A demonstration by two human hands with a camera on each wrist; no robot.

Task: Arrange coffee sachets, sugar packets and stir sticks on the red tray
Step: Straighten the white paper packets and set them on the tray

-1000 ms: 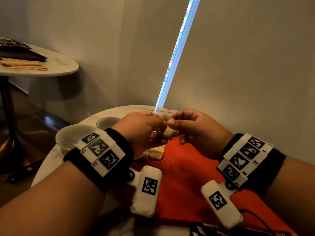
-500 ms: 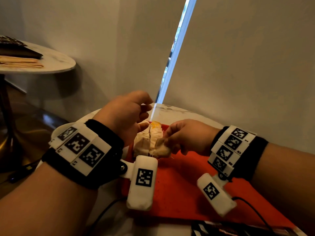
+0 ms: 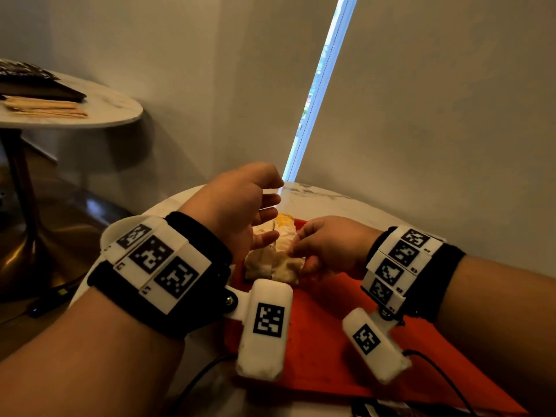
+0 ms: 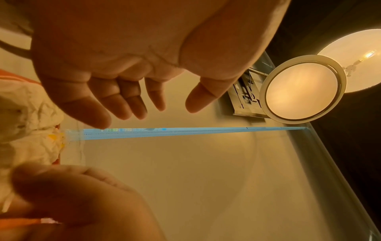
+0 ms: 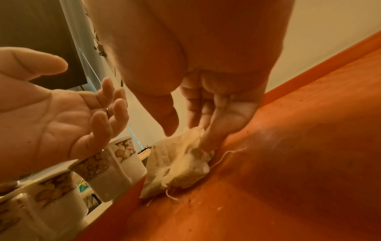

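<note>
While the round marble table (image 3: 325, 200) carried everything in front of the person, the red tray (image 3: 331, 332) covered most of its near half, its far corner lying close to the table's middle. Two white cups with a brown floral band (image 5: 107, 164) stood on the marble just beside the tray's left edge. A second round table (image 3: 99, 112) stood well apart at the left, bearing a dark book and some flat tan sticks (image 3: 45, 108).

The left hand (image 3: 237, 206) hovered above the tray's far corner with palm turned inward and fingers spread and relaxed, holding nothing. The right hand (image 3: 328, 245) was lowered to the tray, its thumb and fingertips (image 5: 208, 135) pinching the upper edge of a crumpled pale sachet (image 5: 185, 161). That sachet lay on the tray's far left corner among a small heap of similar ones (image 3: 270, 260), one marked yellow, with a thin white string (image 5: 228, 154) trailing onto the red surface beside it.
</note>
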